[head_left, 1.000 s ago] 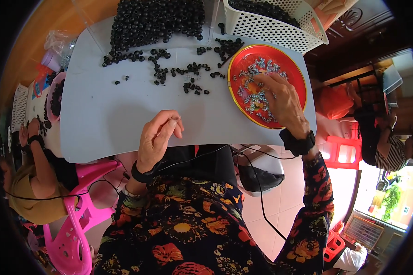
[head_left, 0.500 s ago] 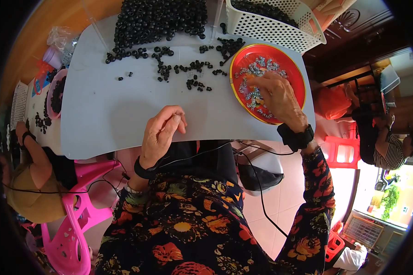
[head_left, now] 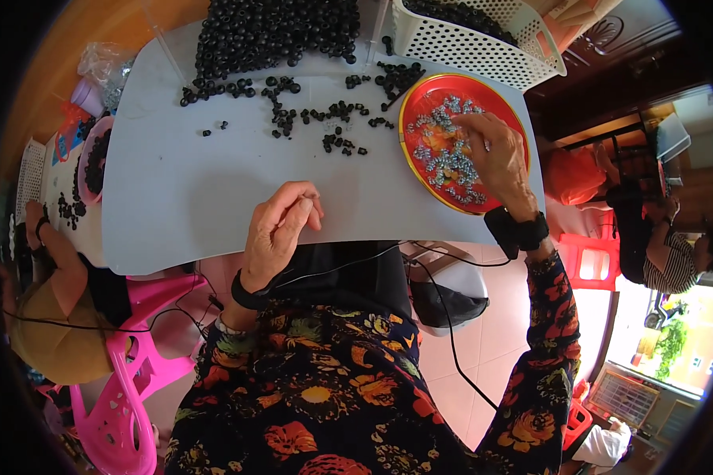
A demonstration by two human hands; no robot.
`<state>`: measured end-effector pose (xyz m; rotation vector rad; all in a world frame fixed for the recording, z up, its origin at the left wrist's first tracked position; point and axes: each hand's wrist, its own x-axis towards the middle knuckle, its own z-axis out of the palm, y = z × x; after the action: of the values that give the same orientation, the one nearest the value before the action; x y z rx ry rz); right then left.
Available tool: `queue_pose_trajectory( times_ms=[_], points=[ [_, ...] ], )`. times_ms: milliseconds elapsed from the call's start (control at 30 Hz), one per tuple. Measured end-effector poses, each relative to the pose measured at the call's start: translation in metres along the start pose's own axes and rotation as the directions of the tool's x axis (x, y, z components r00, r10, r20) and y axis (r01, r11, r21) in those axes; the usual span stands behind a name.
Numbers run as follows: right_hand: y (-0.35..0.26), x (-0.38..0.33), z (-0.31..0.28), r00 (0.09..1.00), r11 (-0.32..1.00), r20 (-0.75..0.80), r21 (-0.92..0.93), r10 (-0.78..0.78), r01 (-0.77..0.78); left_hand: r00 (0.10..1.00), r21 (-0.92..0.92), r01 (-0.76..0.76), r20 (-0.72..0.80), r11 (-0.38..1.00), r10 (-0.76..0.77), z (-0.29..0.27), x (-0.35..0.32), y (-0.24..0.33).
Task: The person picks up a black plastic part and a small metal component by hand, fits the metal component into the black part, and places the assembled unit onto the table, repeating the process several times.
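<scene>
My right hand [head_left: 495,158] reaches into a round red plate [head_left: 420,103] at the right of the pale blue table [head_left: 174,198]. Its fingertips rest among several small silvery metal pieces [head_left: 444,162] lying in the plate. I cannot tell whether it pinches one. My left hand [head_left: 276,229] rests near the table's front edge, fingers loosely curled together, and I cannot see anything in it. A large heap of small black round parts [head_left: 277,28] lies at the far side, with loose black parts [head_left: 325,119] strewn toward the plate.
A white perforated basket [head_left: 483,43] with black parts stands at the back right. Another person [head_left: 47,269] sits at the left on a pink chair [head_left: 119,380]. A further person [head_left: 657,237] sits at the right near a red stool [head_left: 586,261].
My right hand has shifted a little toward the plate's far side, picking among the metal pieces. My left hand has stayed near the table's front edge.
</scene>
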<state>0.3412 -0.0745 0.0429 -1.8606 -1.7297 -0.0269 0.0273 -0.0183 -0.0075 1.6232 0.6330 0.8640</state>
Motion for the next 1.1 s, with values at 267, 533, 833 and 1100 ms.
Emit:
queue_pose_trajectory(
  times_ms=[267,533,833,1100],
  points=[
    [0.023,-0.004,0.003,0.994,0.994,0.091,-0.086,-0.055,0.062,1.000,-0.004,0.015,0.002,1.000,-0.015,0.000,-0.001,0.003],
    [0.010,0.015,-0.004,0.999,0.999,0.037,-0.019,0.027,-0.026,0.998,-0.020,0.059,0.008,0.998,-0.059,-0.002,-0.002,0.003],
    [0.025,0.015,-0.007,1.000,0.997,0.024,-0.076,0.011,-0.009,0.996,-0.009,0.080,0.037,0.997,-0.080,-0.001,0.000,0.005],
    [0.023,0.013,-0.001,0.995,0.994,0.024,-0.049,0.096,-0.095,1.000,-0.009,0.021,0.006,1.000,-0.021,0.001,0.000,0.002]
  ],
)
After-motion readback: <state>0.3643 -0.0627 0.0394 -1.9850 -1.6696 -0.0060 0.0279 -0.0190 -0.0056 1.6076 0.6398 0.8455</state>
